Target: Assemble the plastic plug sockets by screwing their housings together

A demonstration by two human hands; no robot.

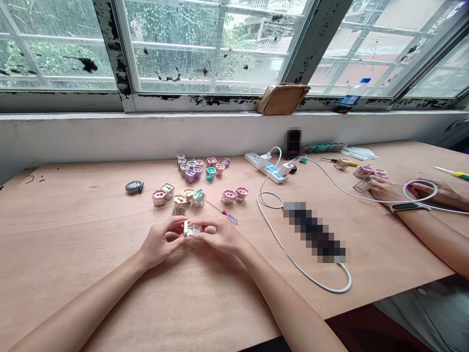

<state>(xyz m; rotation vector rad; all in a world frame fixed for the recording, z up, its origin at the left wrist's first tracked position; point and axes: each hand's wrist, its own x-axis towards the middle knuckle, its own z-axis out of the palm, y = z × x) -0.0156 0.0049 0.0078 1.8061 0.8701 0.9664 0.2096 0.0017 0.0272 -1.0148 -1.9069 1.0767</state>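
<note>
Between the fingertips of both hands is a small clear plastic case with a cream end piece [192, 229], turned on its side just above the table. My left hand [161, 242] pinches the cream end. The fingers of my right hand [222, 234] close on the clear end. Just beyond them stands a clear plastic shell [179, 210]. Small clear cases with coloured tops surround it: a pink one [159, 197], an orange one [188, 195] and a mint one [199, 197]. A small screwdriver with a purplish, red-collared handle [230, 216] lies past my right hand.
Several more coloured cases [197, 171] cluster farther back. A dark round object [134, 187] lies at left. To the right are a white power strip [252, 159], a looping white cable [273, 232] and a blurred dark object [315, 232]. A co-worker's hands [388, 190] work at far right.
</note>
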